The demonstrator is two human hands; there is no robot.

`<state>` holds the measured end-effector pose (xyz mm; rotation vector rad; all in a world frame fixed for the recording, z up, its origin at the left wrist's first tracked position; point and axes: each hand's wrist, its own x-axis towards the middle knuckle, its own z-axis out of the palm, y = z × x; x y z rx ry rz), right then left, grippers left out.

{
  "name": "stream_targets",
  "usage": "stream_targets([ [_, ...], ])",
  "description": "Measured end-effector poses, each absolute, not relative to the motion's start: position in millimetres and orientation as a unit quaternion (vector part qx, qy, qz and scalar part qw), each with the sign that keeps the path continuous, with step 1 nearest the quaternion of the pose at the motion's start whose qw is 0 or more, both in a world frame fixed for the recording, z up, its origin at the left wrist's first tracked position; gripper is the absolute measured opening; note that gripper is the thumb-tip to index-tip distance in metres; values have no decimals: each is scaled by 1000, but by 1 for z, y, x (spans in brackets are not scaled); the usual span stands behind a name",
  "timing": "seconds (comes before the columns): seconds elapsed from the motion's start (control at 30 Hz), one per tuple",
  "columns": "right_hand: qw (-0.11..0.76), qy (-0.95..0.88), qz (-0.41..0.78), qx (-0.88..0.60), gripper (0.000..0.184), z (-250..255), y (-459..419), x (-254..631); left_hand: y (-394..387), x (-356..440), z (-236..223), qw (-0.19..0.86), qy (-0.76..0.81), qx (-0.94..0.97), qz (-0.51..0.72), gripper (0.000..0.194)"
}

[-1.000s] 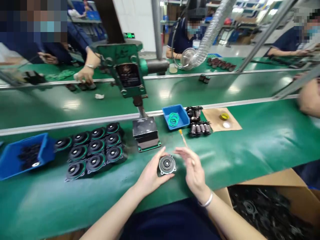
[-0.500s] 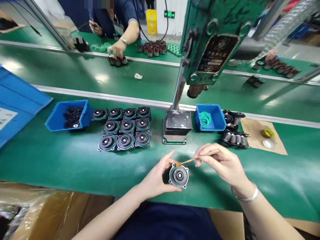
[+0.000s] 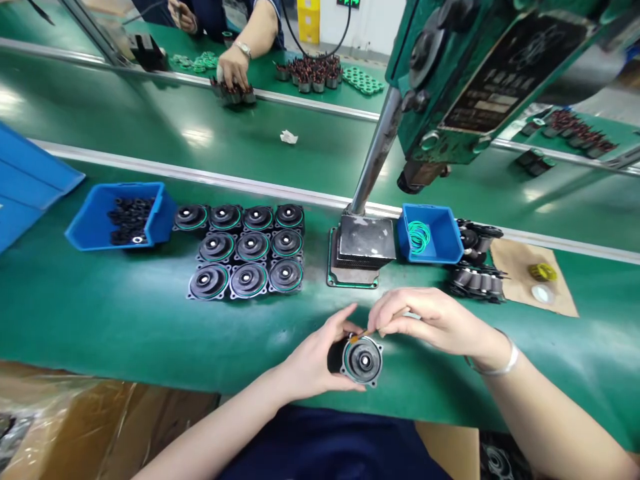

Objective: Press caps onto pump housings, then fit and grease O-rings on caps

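Note:
My left hand (image 3: pixel 320 357) is wrapped around the side of a round black flanged housing (image 3: pixel 364 363), its face turned up toward me. A green sealing ring runs along the rim, and a pale pin sits in the centre. Pinched in my right hand (image 3: pixel 420 320) is a small paintbrush (image 3: pixel 361 335); its orange bristles touch the upper left rim of the housing. Left of the hands, several similar housings (image 3: pixel 250 280) with green rings stand in rows.
A green press (image 3: pixel 465 87) rises over a metal block (image 3: pixel 367 239). Blue bins hold black parts (image 3: pixel 131 220) and green rings (image 3: pixel 419 237). Black rotor-like parts (image 3: pixel 477 283) and cardboard (image 3: pixel 510 253) with a yellow-rimmed pot (image 3: pixel 543 272) lie right. Across the belt, a co-worker's hand (image 3: pixel 233 67) grips parts.
My right hand has moved left and closer to the housing, and the brush has shifted along the rim's upper left. My left hand still holds the housing. The camera view has shifted slightly.

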<state>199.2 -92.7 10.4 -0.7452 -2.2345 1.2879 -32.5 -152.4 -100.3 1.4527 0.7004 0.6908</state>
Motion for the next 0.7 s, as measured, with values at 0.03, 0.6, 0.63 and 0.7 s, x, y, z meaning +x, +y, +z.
stream_targets([
  [0.03, 214, -817, 462, -270, 7, 11, -91, 199, -152, -33, -101, 637, 305, 640, 303, 111],
  [0.6, 190, -838, 292, -419, 6, 22, -169, 210, -178, -18, -102, 529, 372, 681, 344, 105],
  [0.63, 207, -835, 292, -418, 6, 20, -176, 209, -180, -17, -103, 518, 378, 685, 347, 105],
  [0.7, 242, -822, 299, -420, 7, 14, -188, 203, -184, -16, -105, 499, 386, 690, 355, 106],
])
